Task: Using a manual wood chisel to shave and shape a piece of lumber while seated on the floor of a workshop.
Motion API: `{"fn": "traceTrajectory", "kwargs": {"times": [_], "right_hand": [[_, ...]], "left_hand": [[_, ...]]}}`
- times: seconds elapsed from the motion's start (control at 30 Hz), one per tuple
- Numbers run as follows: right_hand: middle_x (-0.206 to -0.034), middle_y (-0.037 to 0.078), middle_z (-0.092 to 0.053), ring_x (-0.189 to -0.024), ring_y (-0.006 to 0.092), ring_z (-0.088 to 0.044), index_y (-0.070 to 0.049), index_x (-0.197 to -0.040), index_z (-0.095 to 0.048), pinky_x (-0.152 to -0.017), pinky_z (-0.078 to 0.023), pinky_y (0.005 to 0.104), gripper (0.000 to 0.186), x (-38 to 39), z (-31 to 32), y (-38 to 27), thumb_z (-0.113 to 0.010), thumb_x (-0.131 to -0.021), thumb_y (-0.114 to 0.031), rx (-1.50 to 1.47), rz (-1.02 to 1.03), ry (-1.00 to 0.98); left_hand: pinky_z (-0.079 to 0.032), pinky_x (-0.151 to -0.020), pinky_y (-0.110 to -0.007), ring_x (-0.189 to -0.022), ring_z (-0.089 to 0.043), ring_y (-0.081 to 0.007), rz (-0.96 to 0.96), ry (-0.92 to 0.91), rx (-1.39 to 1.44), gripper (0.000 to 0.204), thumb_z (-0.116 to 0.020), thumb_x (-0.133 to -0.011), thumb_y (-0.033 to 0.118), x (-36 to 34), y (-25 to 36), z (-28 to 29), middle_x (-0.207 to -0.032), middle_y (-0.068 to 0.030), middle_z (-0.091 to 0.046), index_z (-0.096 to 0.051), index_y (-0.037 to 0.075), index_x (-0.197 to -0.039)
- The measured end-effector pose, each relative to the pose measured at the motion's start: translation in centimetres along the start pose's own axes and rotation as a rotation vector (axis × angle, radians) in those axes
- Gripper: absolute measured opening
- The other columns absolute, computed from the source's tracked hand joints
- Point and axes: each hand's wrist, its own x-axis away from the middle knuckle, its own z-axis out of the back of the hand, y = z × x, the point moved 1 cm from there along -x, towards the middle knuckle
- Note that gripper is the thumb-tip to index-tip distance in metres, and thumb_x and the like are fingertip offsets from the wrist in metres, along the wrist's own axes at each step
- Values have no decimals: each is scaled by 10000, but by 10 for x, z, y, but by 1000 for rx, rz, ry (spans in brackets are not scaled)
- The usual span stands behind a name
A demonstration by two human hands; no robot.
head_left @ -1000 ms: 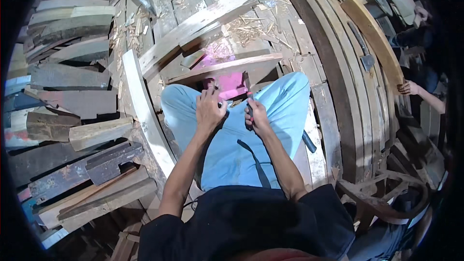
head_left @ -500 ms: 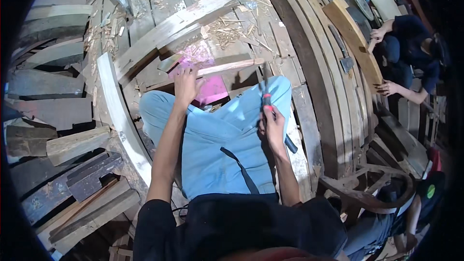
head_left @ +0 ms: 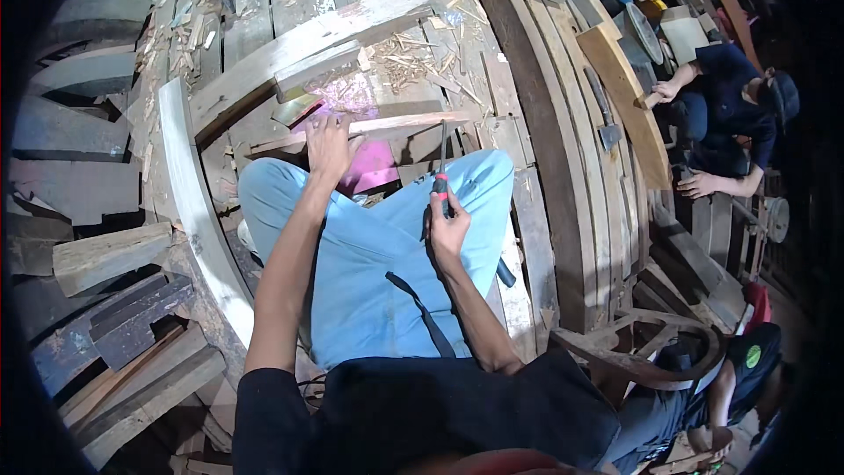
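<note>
My left hand (head_left: pixel 330 151) bends over a narrow wooden strip (head_left: pixel 404 125), fingers on its far side and thumb toward me. The strip lies crosswise beyond my folded legs, partly covered by that hand. In my right hand (head_left: pixel 449 227) is a screwdriver (head_left: pixel 441 183) with a red-and-black handle and a long thin dark shaft. Its tip points away from me and overlaps the strip's right part; whether they touch I cannot tell. A bright pink surface (head_left: pixel 371 167) shows below the strip. Beside my right thigh a dark cylindrical handle (head_left: pixel 505 273) sticks out.
A thick curved timber (head_left: pixel 308 31) lies beyond the strip, near scattered wood chips (head_left: pixel 409 62). A pale curved piece (head_left: pixel 198 202) runs along my left. Stacked planks fill the far left. To the right, a hatchet (head_left: pixel 604 110) lies on long beams; a co-worker (head_left: pixel 734 114) holds a board (head_left: pixel 629 105).
My right hand has moved left with the screwdriver, bringing its shaft over the strip's right part. My left hand stays on the strip. The whole view has shifted slightly.
</note>
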Motion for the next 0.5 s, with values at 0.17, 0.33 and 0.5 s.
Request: {"fn": "traceTrajectory", "kwargs": {"times": [0.17, 0.33, 0.5], "right_hand": [[-745, 126, -669, -716, 107, -567, 74, -1252, -601, -658, -500, 326, 457, -1, -9, 1, -699, -893, -190, 368, 244, 105], [-797, 150, -692, -740, 115, -577, 62, -1257, -607, -684, -497, 322, 462, 0, -12, 1, -712, -883, -187, 437, 305, 137], [-839, 178, -714, -749, 123, -588, 49, -1258, -613, -715, -506, 322, 468, -1, -11, 4, -726, -871, -188, 474, 373, 153]], "left_hand": [[-388, -957, -531, -1107, -574, -302, 0, 12, 29, 499, -696, -832, 428, 0, -1, 0, -1091, -151, -643, -642, 71, -1177], [-388, -957, -535, -1106, -568, -301, 17, -9, 36, 479, -688, -843, 417, -2, -3, -3, -1125, -150, -613, -642, 80, -1180], [-379, -974, -531, -1106, -562, -297, 32, -43, 44, 469, -693, -842, 401, -3, -1, 0, -1119, -147, -611, -643, 82, -1182]]}}
